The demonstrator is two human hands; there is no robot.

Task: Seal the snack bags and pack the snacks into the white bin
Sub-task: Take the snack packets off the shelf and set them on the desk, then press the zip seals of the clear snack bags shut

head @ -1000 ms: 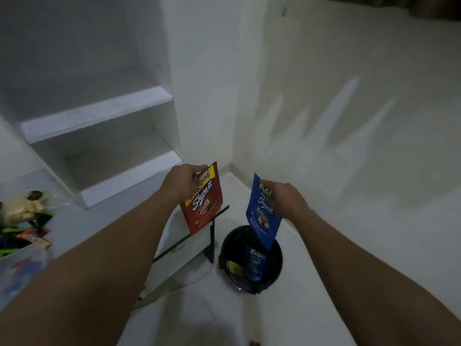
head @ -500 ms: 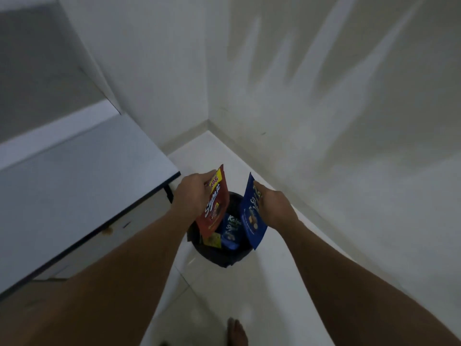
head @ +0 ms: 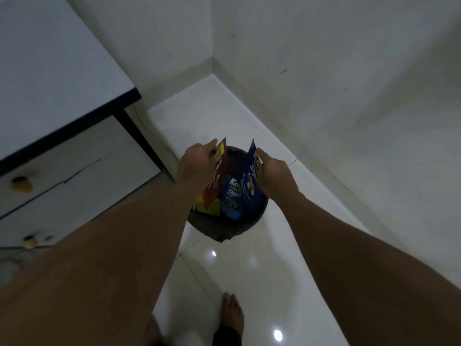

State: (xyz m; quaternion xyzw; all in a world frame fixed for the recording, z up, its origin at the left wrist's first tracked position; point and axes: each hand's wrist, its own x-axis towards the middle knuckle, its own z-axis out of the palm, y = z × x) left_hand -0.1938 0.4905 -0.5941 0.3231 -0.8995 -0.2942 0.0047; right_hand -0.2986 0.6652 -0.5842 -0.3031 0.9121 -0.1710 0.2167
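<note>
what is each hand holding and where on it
Left hand: red snack bag, by its top edge. Right hand: blue snack bag, by its top edge.

One wide-angle camera, worn on the person's head, looks steeply down and slightly forward. The bare left forearm (head: 112,258) and right forearm (head: 349,245) run up from the lower corners toward mid-frame. There a round black bin (head: 224,228) stands at arm's reach on the glossy white tiled floor (head: 249,275). A white table top with a black edge (head: 62,78) fills the upper left. A bare foot (head: 232,313) shows near the bottom edge. Two pale walls (head: 324,58) meet at top centre.
</note>
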